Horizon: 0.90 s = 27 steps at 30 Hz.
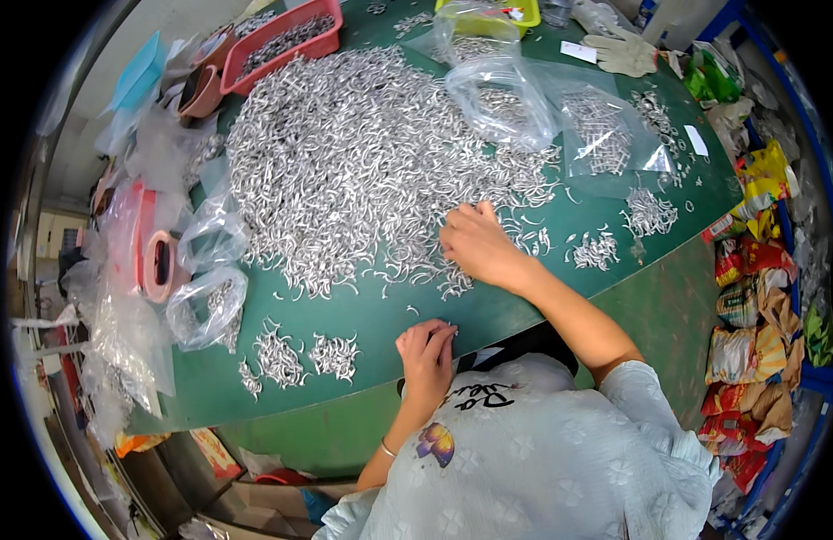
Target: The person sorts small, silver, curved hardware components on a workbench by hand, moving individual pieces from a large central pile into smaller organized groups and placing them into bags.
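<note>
A broad heap of small curved silvery metal pieces (344, 162) covers much of the green table (380, 337). My right hand (481, 243) reaches into the heap's near right edge with its fingers curled down. What lies under those fingertips is hidden. Close to the table's front edge, my left hand (425, 351) is closed in a pinch, and a tiny silvery bit shows at its fingertips. One loose curved piece (412, 310) lies just beyond it. Two small piles, one larger (280, 358) and one smaller (335, 356), sit left of my left hand.
Clear plastic bags of metal parts (598, 135) lie at the right; another bag (209, 310) lies at the left. A pink basket (281, 45) of parts stands at the back. A small pile (597, 250) and a white glove (622, 52) are on the right side.
</note>
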Tool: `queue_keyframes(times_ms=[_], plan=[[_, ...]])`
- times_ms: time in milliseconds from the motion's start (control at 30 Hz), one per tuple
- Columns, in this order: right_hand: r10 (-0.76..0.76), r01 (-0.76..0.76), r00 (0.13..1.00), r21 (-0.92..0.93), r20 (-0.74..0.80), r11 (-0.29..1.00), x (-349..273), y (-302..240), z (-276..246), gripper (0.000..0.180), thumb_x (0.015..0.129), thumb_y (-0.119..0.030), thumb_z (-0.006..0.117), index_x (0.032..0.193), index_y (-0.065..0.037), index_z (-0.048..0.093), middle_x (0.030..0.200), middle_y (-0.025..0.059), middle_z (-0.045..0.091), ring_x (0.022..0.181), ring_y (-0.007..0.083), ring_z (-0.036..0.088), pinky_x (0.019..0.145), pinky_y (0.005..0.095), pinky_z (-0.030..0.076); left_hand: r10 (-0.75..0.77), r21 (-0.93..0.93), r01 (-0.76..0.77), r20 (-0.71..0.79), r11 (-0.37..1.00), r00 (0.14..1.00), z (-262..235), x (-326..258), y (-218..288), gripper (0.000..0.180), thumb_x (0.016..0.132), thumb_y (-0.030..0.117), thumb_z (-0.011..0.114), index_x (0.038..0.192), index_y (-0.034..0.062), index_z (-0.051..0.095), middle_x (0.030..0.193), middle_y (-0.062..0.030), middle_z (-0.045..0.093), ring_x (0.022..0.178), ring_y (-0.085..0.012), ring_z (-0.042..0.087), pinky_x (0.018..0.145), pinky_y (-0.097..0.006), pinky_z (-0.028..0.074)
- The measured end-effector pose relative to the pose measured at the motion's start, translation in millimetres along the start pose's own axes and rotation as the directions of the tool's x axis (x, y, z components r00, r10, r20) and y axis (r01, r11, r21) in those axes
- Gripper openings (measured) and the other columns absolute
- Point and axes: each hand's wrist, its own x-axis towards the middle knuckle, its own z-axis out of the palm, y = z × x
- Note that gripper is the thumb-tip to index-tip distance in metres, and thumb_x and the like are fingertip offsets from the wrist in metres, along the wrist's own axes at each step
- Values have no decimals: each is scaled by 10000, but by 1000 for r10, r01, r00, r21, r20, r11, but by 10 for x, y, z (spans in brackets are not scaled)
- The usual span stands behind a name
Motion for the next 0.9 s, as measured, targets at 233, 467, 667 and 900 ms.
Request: queue_keyframes(times_ms=[233,467,667,900], plan=[[-38,43,996,-55,78,998,49,-8,-67,207,756,-259,768,746,-87,652,840,48,553,952,225,503,868,401,317,-2,-16,2,-18,1000,1000,-6,0,10,252,747,-74,706,953,69,694,950,-50,638,891,-230,594,834,-356,381],[-66,67,998,-121,12,990,9,-98,5,166,786,-200,731,810,-52,661,888,75,567,962,241,510,895,424,335,-3,-21,3,-18,1000,1000,-5,18,19,244,743,-76,706,940,66,694,944,-50,637,895,-231,596,827,-357,381],[-13,13,1000,-62,2,998,-11,-161,-47,152,762,-154,740,807,-54,634,918,73,552,974,245,507,870,410,332,-5,-25,5,-16,1000,1000,-4,6,8,243,742,-79,704,941,62,694,944,-53,633,896,-233,595,830,-358,381],[-30,26,999,-114,-34,993,-82,-144,-10,114,777,-109,706,832,-51,625,922,78,531,969,252,496,873,413,333,-17,-27,17,-9,1000,1000,-15,21,26,241,744,-77,703,942,60,693,943,-54,630,889,-235,590,839,-361,381]])
